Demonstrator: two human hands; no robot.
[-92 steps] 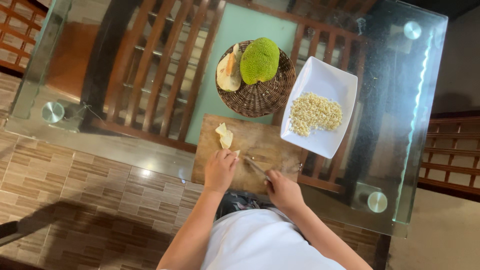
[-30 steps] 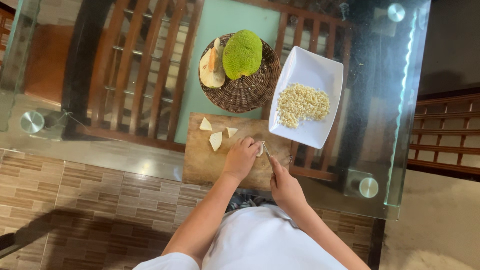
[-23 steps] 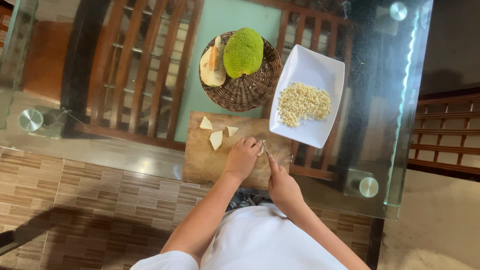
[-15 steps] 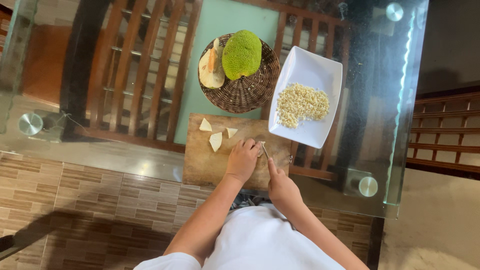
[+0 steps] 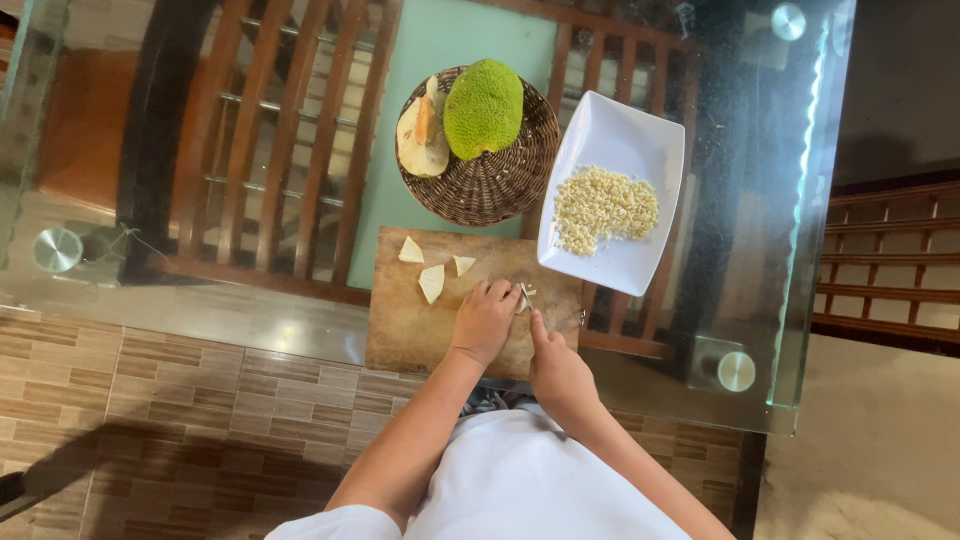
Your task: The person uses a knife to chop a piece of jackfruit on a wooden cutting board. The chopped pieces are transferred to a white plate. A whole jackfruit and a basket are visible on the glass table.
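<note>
My left hand [image 5: 484,320] presses a small pale fruit piece down near the right end of a wooden cutting board [image 5: 410,325]. My right hand [image 5: 556,372] grips a knife [image 5: 526,300], its blade right against the left fingertips; the piece itself is mostly hidden. Three pale wedge-shaped pieces [image 5: 433,278] lie at the board's far left. Behind the board a woven basket [image 5: 490,185] holds a green bumpy fruit [image 5: 484,107] and a cut slab of it [image 5: 423,137].
A white rectangular dish [image 5: 610,135] with a heap of small chopped bits [image 5: 604,208] stands right of the basket. All rests on a glass table [image 5: 780,300] with metal corner fittings; wooden chairs show through it, tiled floor below.
Since three seconds ago my left hand has shifted right along the board, leaving the wedges behind. Over the last second the hands stay nearly still at the knife.
</note>
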